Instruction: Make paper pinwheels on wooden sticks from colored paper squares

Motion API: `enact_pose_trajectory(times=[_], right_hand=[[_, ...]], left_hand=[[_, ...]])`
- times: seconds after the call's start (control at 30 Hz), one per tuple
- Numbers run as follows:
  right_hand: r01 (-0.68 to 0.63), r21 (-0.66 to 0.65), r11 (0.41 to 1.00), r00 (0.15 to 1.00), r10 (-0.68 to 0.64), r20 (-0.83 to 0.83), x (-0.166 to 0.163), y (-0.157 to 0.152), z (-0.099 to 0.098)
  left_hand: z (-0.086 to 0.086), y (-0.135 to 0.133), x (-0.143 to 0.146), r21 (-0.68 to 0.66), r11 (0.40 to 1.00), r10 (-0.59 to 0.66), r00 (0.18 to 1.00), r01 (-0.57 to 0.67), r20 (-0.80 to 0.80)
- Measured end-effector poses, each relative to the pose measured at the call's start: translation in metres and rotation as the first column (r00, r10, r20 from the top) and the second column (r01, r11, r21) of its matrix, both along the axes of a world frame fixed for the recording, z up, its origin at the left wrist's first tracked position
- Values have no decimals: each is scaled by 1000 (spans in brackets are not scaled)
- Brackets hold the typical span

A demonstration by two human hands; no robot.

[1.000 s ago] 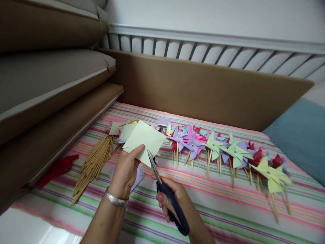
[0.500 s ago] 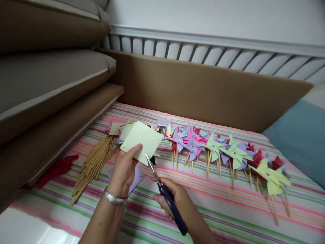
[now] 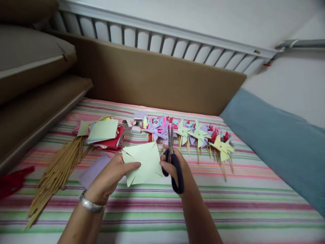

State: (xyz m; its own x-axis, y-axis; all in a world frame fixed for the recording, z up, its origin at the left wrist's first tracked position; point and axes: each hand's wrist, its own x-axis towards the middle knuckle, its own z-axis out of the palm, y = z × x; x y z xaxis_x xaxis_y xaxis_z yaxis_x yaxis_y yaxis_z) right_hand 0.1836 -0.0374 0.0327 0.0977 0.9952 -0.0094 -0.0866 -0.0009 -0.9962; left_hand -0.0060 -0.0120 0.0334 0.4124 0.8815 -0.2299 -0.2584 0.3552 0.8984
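Note:
My left hand (image 3: pixel 111 176) pinches a light green paper square (image 3: pixel 143 162) with slits cut in from its corners, thumb on top. My right hand (image 3: pixel 175 169) grips blue-handled scissors (image 3: pixel 174 162) with the blades pointing up and away, closed, just right of the paper. A lilac paper piece (image 3: pixel 93 171) lies on the striped cloth under my left hand. Behind the scissors stands a row of finished paper pinwheels (image 3: pixel 188 134) on wooden sticks.
A stack of coloured paper squares (image 3: pixel 105 134) lies left of the pinwheels. A bundle of wooden sticks (image 3: pixel 57 173) spreads at the left, with red paper (image 3: pixel 12 181) beyond it. Brown cushions (image 3: pixel 33 64) rise at left, a cardboard panel (image 3: pixel 157 78) behind, a blue pad (image 3: pixel 274 139) at right.
The scissors have come off the paper's edge and now point upward beside it. The green square has been lowered and shows cut corners. The view has swung to the right.

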Motion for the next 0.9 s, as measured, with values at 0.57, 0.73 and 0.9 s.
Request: enact_pose_trajectory(times=[0.57,0.73,0.9], right_hand=[[392,141,909,888,-334,-317,-7,10,-17],[341,131,931,920,-301,-250,-19,8,-23],[118,45,992,987,-112,-115,-20,3,-17]], left_hand=[[-11,-15,51,-49,975,222,938,-217,267],[-17,-19,70,-91,921,389,888,-378,246],[-14,-2,46,-84,852,521,818,-517,243]])
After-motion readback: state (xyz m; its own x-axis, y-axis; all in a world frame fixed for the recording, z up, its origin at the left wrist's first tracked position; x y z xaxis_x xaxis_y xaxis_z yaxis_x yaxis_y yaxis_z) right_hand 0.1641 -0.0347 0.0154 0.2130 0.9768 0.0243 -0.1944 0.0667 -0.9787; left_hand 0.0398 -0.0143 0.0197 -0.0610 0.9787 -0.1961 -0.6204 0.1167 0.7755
